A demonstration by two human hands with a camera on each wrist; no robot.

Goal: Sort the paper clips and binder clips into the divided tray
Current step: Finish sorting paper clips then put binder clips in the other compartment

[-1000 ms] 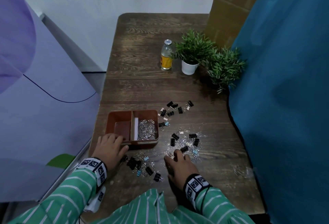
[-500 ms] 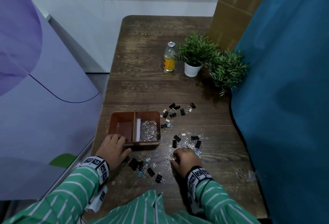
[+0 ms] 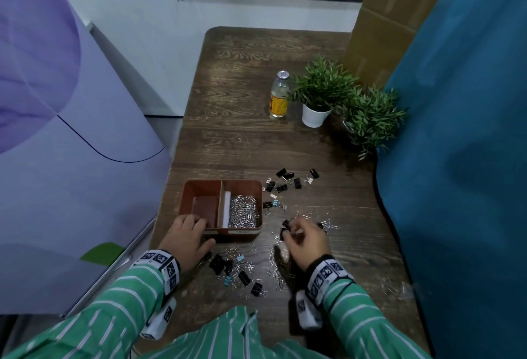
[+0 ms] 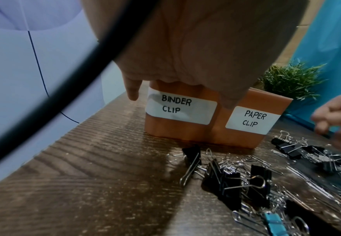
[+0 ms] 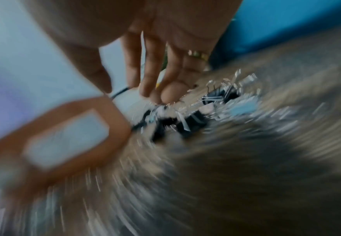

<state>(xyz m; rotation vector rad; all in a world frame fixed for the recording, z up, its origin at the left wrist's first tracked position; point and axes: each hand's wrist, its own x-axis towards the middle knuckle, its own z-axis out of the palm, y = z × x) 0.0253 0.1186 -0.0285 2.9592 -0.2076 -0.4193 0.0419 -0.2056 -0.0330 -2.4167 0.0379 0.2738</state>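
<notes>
Right hand (image 3: pixel 306 240) fingers bunched over mixed clips, grip contents unclear through blur. Left hand (image 3: pixel 186 240) curled on near rim of divided tray (image 3: pixel 258 187) just left. Best to pinch one kind only, lifting clear of tangled paper clips (image 3: pixel 242 212).

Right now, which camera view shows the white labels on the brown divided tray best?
The left wrist view: both white labels read clearly there. The right wrist view shows one blurred label; the head view shows the brown divided tray from above, labels unreadable.
</notes>
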